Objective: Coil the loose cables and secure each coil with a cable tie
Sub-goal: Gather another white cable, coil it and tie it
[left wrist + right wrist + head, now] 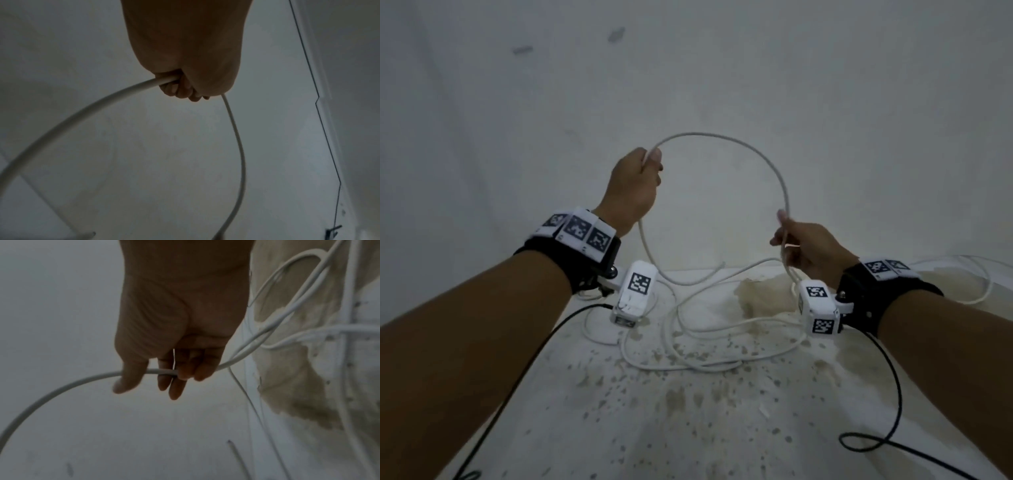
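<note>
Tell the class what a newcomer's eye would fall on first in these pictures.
First, the white cable arching in the air between two raised hands: the left hand grips one end of the arc, and the right hand pinches the other. Below them, loose white cable loops sprawl over a stained, speckled white surface.

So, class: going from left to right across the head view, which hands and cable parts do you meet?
Left hand gripping the white cable → the cable's raised arc → right hand pinching the same cable → loose white loop at far right.
</note>
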Demonstrator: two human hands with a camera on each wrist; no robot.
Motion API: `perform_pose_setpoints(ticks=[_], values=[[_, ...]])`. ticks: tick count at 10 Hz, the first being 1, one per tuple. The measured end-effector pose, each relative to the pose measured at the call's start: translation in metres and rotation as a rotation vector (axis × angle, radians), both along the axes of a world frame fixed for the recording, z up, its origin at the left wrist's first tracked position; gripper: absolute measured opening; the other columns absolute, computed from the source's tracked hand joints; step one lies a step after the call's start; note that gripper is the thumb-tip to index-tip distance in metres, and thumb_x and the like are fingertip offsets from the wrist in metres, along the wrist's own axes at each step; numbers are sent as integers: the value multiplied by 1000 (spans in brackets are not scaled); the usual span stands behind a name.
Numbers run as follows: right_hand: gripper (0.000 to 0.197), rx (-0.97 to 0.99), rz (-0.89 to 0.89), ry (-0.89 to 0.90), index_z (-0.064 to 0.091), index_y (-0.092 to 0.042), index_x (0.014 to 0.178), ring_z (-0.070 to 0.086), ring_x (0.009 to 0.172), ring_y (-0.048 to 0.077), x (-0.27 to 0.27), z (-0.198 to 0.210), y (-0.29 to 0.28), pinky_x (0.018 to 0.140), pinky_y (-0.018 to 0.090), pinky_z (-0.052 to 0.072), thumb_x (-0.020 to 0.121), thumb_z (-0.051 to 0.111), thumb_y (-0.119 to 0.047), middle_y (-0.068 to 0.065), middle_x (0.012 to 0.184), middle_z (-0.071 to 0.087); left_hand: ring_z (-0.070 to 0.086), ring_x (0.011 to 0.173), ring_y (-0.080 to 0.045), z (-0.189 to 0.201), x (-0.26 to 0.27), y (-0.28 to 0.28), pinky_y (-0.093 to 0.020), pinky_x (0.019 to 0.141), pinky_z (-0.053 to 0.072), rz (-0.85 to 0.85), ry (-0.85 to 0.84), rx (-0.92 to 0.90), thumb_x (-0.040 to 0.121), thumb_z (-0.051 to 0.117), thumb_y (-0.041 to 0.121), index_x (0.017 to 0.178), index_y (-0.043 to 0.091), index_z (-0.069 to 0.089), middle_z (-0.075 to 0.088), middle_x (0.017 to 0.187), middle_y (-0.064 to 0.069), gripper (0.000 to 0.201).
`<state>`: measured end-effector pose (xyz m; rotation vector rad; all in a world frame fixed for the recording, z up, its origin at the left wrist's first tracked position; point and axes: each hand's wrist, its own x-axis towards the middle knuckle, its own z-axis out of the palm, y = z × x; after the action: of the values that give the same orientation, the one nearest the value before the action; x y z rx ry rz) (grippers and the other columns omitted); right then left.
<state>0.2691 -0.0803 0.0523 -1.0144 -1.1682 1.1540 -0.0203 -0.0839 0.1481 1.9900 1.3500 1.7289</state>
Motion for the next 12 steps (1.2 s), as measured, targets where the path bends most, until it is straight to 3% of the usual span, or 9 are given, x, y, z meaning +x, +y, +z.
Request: perform_pose_setpoints(ticks=[2,4,5,7,8,9,10,11,12], values=[[72,2,-53,571,44,-12,50,42,40,16,6,29,4,44,17,38,90,38,-72,7,56,53,47,59,-10,-31,-5,-13,-28,59,36,-12,287,-146,102,45,33,77,14,64,54,67,4,37],[50,108,199,767,46,-15,49,44,40,8,28,54,-6,48,18,44,64,89,-33,-2,49,48,55,86,-21,-52,-16,-8,-30,79,42,81,571,-459,101,45,33,90,12,71,62,89,-2,35],[25,160,106,790,56,-8,72,48,41,6,26,61,-10,52,15,48,77,79,-17,6,66,61,51,113,-33,-60,-19,-8,-41,97,41,294,756,-569,89,28,64,102,22,69,60,121,-12,60],[10,46,-124,295,55,10,90,71,71,28,15,51,-6,63,31,60,97,49,8,30,91,58,54,66,-21,-57,-15,-26,-29,61,41,352,797,-699,99,25,60,74,6,56,57,72,-6,67],[52,-87,-127,-367,65,11,74,69,78,36,21,20,-3,65,26,44,96,60,-35,31,83,66,65,66,-21,-58,-18,-28,-28,63,55,118,549,-781,99,54,27,87,-2,64,68,77,-12,33],[34,-253,-159,-542,63,-6,66,59,58,20,20,3,-4,63,23,42,96,62,-23,8,64,62,73,85,-23,-54,-20,-38,-29,72,60,-51,352,-881,95,44,-3,105,-1,63,73,96,-16,22],[21,-261,-176,-858,64,-5,115,65,83,14,10,11,-13,77,20,46,99,51,-11,9,90,69,73,92,-28,-45,-23,-46,-34,78,58,-142,145,-930,92,42,5,112,-3,62,74,98,-18,29],[33,-248,-77,-1243,48,-8,133,53,123,19,1,3,-22,94,19,31,104,46,-23,12,135,55,73,80,-23,-34,-26,-48,-28,69,59,-105,107,-831,98,51,17,108,-5,66,75,92,-17,28],[24,-302,-182,-610,53,-13,75,56,66,18,-11,7,-13,57,23,47,100,51,-13,7,78,57,71,76,-19,-30,-25,-46,-25,65,58,-98,166,-724,98,51,4,117,-3,60,73,94,-16,23]])
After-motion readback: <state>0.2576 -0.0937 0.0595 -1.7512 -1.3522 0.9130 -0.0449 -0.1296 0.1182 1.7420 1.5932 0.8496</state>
